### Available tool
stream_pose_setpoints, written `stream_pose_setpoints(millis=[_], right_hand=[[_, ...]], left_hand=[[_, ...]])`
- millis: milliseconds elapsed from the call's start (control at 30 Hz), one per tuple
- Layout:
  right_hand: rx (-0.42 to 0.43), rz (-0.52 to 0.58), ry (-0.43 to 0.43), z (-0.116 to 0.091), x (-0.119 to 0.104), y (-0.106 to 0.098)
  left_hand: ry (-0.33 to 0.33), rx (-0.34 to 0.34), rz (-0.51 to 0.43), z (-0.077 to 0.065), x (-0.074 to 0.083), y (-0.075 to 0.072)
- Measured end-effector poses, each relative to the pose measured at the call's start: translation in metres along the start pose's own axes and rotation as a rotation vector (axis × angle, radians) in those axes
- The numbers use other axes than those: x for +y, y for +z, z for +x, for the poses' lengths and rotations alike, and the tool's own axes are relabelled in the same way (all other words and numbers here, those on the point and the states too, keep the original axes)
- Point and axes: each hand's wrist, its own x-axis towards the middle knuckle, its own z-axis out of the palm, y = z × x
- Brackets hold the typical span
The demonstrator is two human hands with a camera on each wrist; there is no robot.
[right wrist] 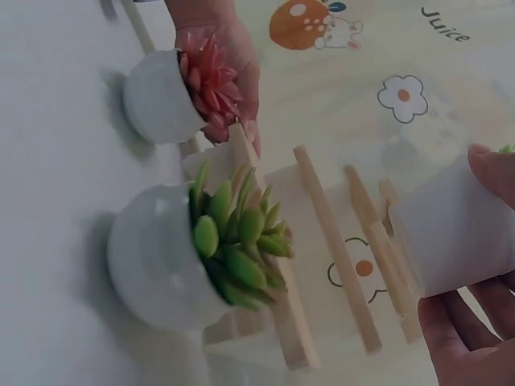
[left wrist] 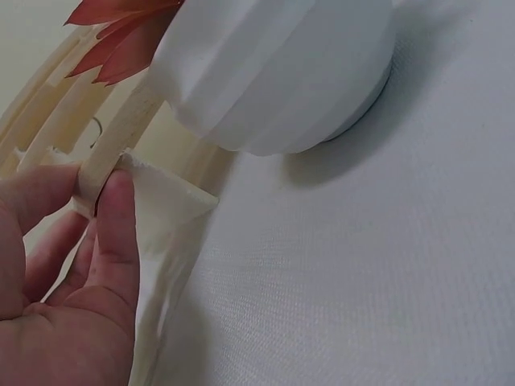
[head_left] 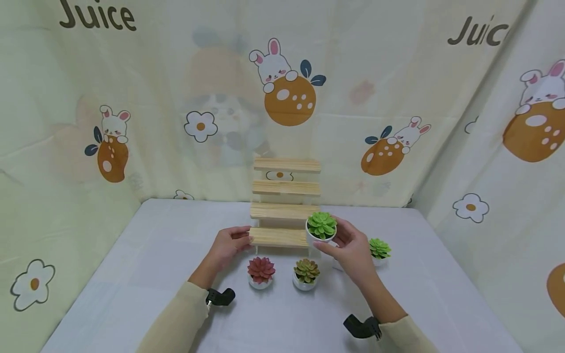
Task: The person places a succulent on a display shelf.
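My left hand (head_left: pixel 227 245) pinches the left end of the lowest board (head_left: pixel 278 237) of a small wooden stepped shelf; the left wrist view shows thumb and fingers on either side of the board end (left wrist: pixel 121 149). In my right hand (head_left: pixel 355 252) is a bright green potted succulent (head_left: pixel 321 225), its white pot (right wrist: pixel 455 229) gripped between thumb and fingers. It is raised off the table, near the right end of that board. A red succulent (head_left: pixel 261 271) and a green-brown succulent (head_left: pixel 306 272) stand in white pots in front of the shelf.
Another green succulent (head_left: pixel 379 249) stands to the right, its pot partly hidden by my right hand. The shelf's upper boards (head_left: pixel 286 188) rise toward a printed curtain (head_left: pixel 167 162) at the back. A white cloth covers the table (head_left: pixel 282 323).
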Motion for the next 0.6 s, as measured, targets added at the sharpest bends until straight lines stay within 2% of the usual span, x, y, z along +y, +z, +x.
stream_pose_setpoints(millis=[267,600], right_hand=[[-0.078,0.032,0.017,0.034,-0.01,0.015],[-0.105,0.128,-0.02,0.064,-0.023,0.028]], left_hand=[[0.015,0.003,-0.008,-0.001,0.0,0.001],[0.034,0.0,-0.057,0.001,-0.003,0.002]])
